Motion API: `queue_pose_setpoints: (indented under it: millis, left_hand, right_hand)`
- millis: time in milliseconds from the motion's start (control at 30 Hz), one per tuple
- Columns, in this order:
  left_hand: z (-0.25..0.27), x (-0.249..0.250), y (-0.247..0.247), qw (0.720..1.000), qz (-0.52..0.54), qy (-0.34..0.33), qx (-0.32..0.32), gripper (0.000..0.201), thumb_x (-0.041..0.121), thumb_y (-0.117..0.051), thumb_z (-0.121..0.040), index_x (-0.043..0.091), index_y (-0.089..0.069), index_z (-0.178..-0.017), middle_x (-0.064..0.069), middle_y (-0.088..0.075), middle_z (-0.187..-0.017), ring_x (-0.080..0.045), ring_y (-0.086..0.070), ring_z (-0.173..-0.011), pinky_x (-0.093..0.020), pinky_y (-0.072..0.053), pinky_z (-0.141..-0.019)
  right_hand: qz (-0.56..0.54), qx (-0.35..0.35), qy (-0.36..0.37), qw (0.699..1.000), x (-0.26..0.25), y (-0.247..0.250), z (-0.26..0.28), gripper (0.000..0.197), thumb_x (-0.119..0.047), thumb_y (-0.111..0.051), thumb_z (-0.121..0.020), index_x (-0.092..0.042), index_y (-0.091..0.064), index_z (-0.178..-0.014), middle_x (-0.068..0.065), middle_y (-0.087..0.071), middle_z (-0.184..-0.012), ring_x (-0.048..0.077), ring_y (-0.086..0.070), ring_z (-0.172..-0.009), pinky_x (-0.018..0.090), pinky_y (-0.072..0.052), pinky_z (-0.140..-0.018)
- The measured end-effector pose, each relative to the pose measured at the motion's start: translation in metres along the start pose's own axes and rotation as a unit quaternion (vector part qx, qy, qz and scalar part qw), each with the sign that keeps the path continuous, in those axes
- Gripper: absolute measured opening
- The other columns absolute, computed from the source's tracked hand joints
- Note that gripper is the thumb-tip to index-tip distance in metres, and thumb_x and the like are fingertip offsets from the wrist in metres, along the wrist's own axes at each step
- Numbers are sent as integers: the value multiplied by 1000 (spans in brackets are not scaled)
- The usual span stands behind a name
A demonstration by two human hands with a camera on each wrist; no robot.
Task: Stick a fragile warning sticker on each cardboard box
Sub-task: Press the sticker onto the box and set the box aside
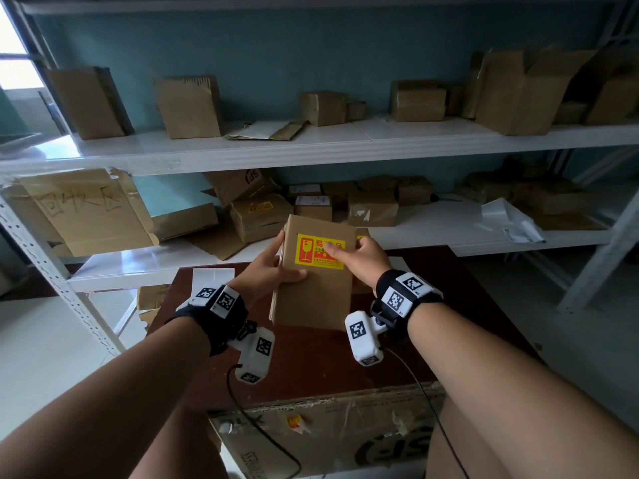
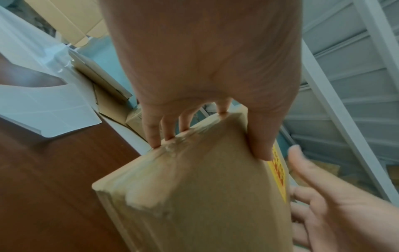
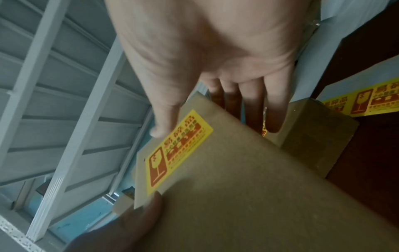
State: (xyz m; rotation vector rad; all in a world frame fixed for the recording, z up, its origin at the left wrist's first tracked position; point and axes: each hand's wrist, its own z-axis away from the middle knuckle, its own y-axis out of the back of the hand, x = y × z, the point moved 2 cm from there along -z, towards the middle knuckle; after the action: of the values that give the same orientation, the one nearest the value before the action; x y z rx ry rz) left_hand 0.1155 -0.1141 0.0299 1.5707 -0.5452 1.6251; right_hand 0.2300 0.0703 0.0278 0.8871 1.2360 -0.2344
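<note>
Head view: right thumb [image 1: 333, 250] apparently presses sticker [image 1: 311, 253]; left fingers [image 1: 294, 275] grip box [image 1: 316, 300].

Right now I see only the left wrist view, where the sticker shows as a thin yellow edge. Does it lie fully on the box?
Observer: Yes, the head view shows the sticker flat on the broad face of the box.
Operator: Does the right hand touch it?
Observer: Yes, the thumb of the right hand presses on it.
Operator: Are unused stickers near?
Observer: The right wrist view shows a sheet with yellow stickers on the table, beyond the box.
</note>
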Motion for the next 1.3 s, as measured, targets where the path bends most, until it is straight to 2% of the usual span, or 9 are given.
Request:
queue_pose_setpoints:
  millis: [200,333,433,500,600,700,1033,1167,1300]
  left_hand:
    - [1,4,-5,1000,19,-18,6,95,19,-77,-84,49,-20,-153,-3,-67,-127,-19,-68,-110,-41,-55,-94]
    - [0,6,-6,998,50,-3,37,78,27,-74,-87,50,-31,-149,2,-69,-124,-20,-68,-109,-43,-53,-94]
    - [-7,9,-10,995,82,-3,61,63,33,-72,-88,48,-44,-142,3,-69,-124,-20,-68,-110,-45,-52,-98]
    - [-14,14,-17,991,104,-3,87,60,36,-71,-87,43,-45,-141,2,-68,-125,-20,-67,-110,-45,-51,-96]
    - [-28,21,-33,988,111,3,104,63,42,-68,-90,35,-39,-146,1,-64,-129,-20,-64,-110,-42,-51,-93]
    - [-42,27,-50,989,107,23,101,79,51,-69,-86,31,-31,-151,-3,-59,-134,-22,-61,-114,-44,-49,-100]
    - [-87,45,-121,1000,30,6,-7,55,26,-63,-95,23,-44,-147,-4,-58,-133,-19,-55,-121,-43,-51,-100]
    - [-96,36,-153,999,-9,17,-38,50,23,-56,-100,15,-42,-148,-7,-55,-140,-19,-57,-117,-32,-50,-93]
    - [-104,26,-175,998,22,43,-38,51,17,-56,-100,7,-40,-148,-10,-57,-133,-20,-60,-108,-14,-53,-67]
  right_hand:
    - [-43,61,24,997,3,9,0,51,-61,-64,-84,-16,-71,-107,4,-74,-104,22,-67,-95,45,-57,-88]
    - [-113,42,-2,993,3,21,6,47,-46,-44,-103,-12,-65,-127,9,-67,-126,25,-60,-111,39,-49,-99]
    - [-145,-63,4,987,6,21,9,61,-66,-47,-94,-26,-54,-139,-2,-56,-142,17,-49,-126,37,-37,-103]
    - [-189,-113,-41,975,15,20,9,82,-76,-63,-76,-37,-45,-145,-6,-54,-144,21,-48,-133,50,-35,-109]
    - [-215,-139,-67,964,27,25,8,69,-57,-72,-80,-42,-43,-140,-5,-61,-130,25,-55,-118,60,-41,-103]
    - [-232,-101,-77,964,43,37,0,57,-43,-74,-83,-40,-49,-135,-2,-63,-125,26,-58,-114,58,-46,-99]
    - [-343,57,-138,927,80,113,-38,29,-48,-73,-83,-31,-61,-103,7,-65,-112,27,-60,-102,48,-51,-85]
    - [-277,93,-208,933,104,139,-54,73,-68,-77,-59,-34,-59,-121,5,-59,-127,32,-54,-115,56,-44,-98]
    - [-243,100,-239,935,125,151,-67,78,-68,-75,-63,-26,-59,-127,6,-62,-123,31,-59,-108,50,-47,-93]
